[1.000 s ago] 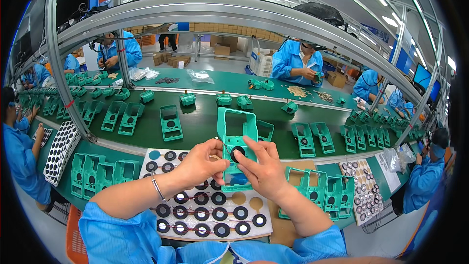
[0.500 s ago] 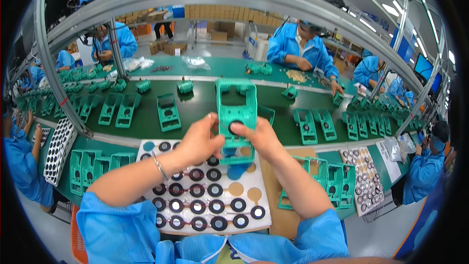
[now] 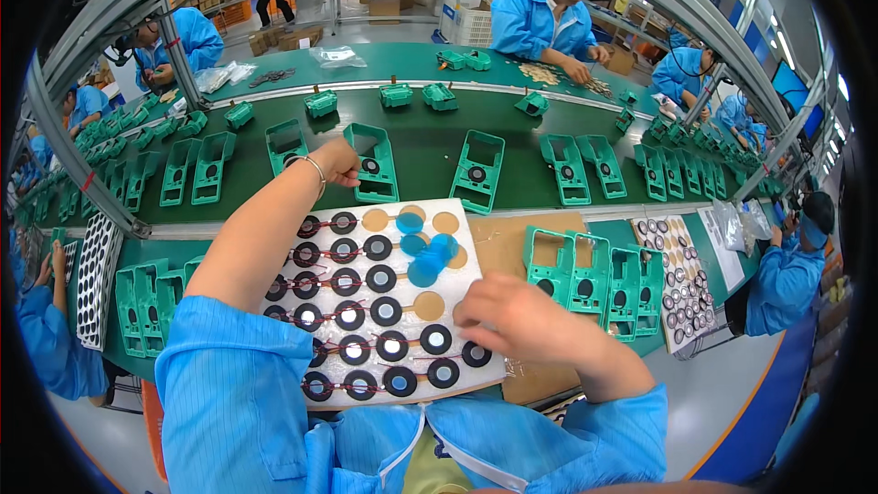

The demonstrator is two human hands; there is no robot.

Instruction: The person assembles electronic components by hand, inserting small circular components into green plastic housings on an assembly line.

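Observation:
On the dark green belt, my left hand has its fingers closed on the left edge of a green plastic housing, which has a round black speaker in it. My right hand hovers over the right side of a white foam tray, fingers curled but apart, with nothing seen in them. Just under it lies a black-ringed speaker. Rows of such speakers with red wires fill much of the tray. Blue translucent discs lie loose near its upper right, by several bare round recesses.
Green housings stand on the right of the bench, others on the left. More lie along the belt. A second speaker tray sits at the right. Co-workers in blue work across the belt; a metal frame rises at left.
The housing I held in both hands is now on the belt at my left hand. My right hand has let go and come down to the tray. The view has shifted.

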